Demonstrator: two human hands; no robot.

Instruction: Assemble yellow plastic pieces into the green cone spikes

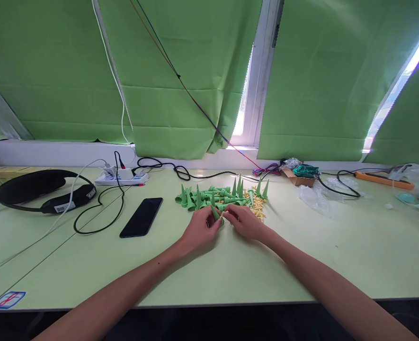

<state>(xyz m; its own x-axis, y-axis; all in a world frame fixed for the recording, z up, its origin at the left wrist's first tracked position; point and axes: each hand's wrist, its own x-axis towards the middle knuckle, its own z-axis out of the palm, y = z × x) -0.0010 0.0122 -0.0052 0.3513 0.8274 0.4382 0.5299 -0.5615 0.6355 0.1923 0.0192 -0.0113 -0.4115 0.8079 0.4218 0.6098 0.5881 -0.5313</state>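
Note:
My left hand [202, 227] is closed around a green plastic cone [215, 212], its tip pointing up and away from me. Close beside it, the fingers of my right hand [244, 221] are pinched at the cone's near end, on a small pale-yellow piece [222, 215] that is mostly hidden. Behind both hands lies a pile of green cones [209, 195], several standing upright and many on their sides. Small yellow pieces [258, 206] are heaped at the pile's right edge.
A black phone [141, 218] lies left of my hands. Further left are a black headset-like band [46, 192], a power strip [122, 177] and loose cables. To the right are a small cardboard box [299, 179], clear plastic bags [314, 198] and an orange tool [384, 180].

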